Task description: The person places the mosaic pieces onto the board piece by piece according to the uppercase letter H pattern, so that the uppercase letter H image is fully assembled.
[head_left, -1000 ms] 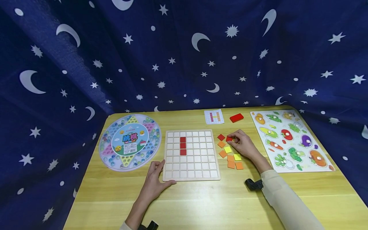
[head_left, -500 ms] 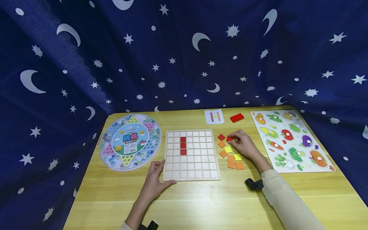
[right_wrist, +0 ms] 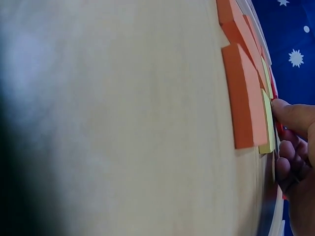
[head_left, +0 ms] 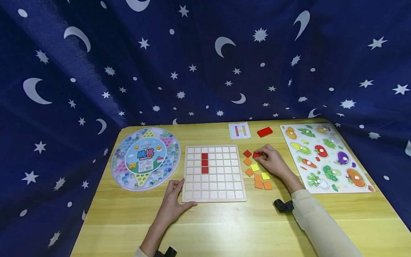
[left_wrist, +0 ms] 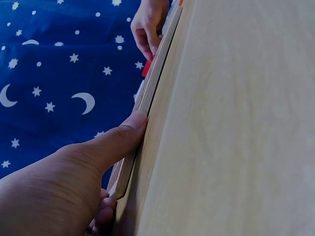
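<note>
A square wooden grid board (head_left: 221, 186) lies mid-table, with three red tiles (head_left: 204, 162) in one column of its cells. At its near left corner my left hand (head_left: 171, 205) holds the frame, thumb on the front edge and fingers along the left side; in the left wrist view the thumb (left_wrist: 118, 140) presses the board's edge. Right of the board, my right hand (head_left: 272, 162) pinches a red tile (head_left: 255, 155) at table level. Beside it lie another red tile (head_left: 247, 153), yellow tiles (head_left: 254, 167) and several orange tiles (head_left: 258, 184).
A pattern card (head_left: 239, 130) and a red block (head_left: 264, 132) lie behind the tiles. The round marble game board (head_left: 145, 159) is at left, a vegetable puzzle board (head_left: 325, 157) at right. A starry blue curtain (head_left: 205, 71) hangs behind the table.
</note>
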`<state>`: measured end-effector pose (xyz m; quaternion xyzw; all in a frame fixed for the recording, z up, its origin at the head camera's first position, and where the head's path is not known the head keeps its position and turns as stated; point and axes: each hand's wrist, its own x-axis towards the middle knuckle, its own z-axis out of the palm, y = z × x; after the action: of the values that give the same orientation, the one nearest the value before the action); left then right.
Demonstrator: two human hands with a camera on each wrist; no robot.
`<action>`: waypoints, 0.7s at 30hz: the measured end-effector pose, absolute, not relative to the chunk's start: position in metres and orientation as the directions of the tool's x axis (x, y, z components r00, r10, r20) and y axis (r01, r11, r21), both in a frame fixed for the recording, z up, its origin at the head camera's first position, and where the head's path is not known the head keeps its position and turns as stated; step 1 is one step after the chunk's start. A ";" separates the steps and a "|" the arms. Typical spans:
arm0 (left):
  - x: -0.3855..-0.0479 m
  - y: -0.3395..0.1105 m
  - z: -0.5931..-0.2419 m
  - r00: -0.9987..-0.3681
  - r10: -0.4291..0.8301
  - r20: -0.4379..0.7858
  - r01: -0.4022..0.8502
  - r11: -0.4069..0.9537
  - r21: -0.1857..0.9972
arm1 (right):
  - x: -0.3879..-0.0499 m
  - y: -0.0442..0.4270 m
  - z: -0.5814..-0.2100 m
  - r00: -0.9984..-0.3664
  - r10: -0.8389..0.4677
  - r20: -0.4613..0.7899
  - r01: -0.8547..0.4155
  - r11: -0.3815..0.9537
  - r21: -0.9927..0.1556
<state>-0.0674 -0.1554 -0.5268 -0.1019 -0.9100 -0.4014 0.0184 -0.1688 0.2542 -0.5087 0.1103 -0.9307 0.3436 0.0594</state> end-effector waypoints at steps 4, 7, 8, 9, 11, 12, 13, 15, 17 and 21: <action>-0.067 -0.156 -0.528 -0.979 0.172 0.111 0.198 0.658 0.727 | -0.169 0.253 -0.507 -0.965 -0.173 0.199 -0.261 0.739 -0.621; -0.068 -0.156 -0.528 -0.978 0.175 0.113 0.202 0.662 0.722 | -0.171 0.251 -0.505 -0.961 -0.177 0.213 -0.273 0.737 -0.619; -0.068 -0.156 -0.529 -0.978 0.175 0.113 0.202 0.662 0.722 | -0.171 0.250 -0.504 -0.960 -0.179 0.216 -0.276 0.737 -0.617; -0.068 -0.156 -0.529 -0.978 0.175 0.114 0.203 0.663 0.721 | -0.172 0.248 -0.503 -0.959 -0.181 0.218 -0.279 0.737 -0.616; -0.068 -0.157 -0.529 -0.978 0.173 0.114 0.202 0.663 0.721 | -0.173 0.244 -0.501 -0.958 -0.188 0.214 -0.282 0.738 -0.614; -0.067 -0.157 -0.529 -0.979 0.172 0.113 0.200 0.663 0.721 | -0.173 0.241 -0.500 -0.959 -0.194 0.209 -0.283 0.736 -0.615; -0.067 -0.157 -0.529 -0.979 0.171 0.111 0.198 0.663 0.722 | -0.174 0.239 -0.499 -0.959 -0.200 0.203 -0.283 0.734 -0.617; -0.066 -0.157 -0.529 -0.980 0.170 0.105 0.193 0.665 0.722 | -0.174 0.232 -0.496 -0.958 -0.214 0.192 -0.287 0.724 -0.627; -0.066 -0.157 -0.530 -0.980 0.171 0.102 0.191 0.664 0.722 | -0.174 0.225 -0.494 -0.955 -0.230 0.186 -0.296 0.714 -0.634; -0.068 -0.157 -0.530 -0.978 0.176 0.114 0.203 0.659 0.724 | -0.175 0.209 -0.491 -0.945 -0.263 0.195 -0.326 0.690 -0.646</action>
<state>-0.0678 -0.1567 -0.5303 -0.1039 -0.9106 -0.3997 0.0169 -0.1751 0.2095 -0.4908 0.1603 -0.9182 0.3596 0.0435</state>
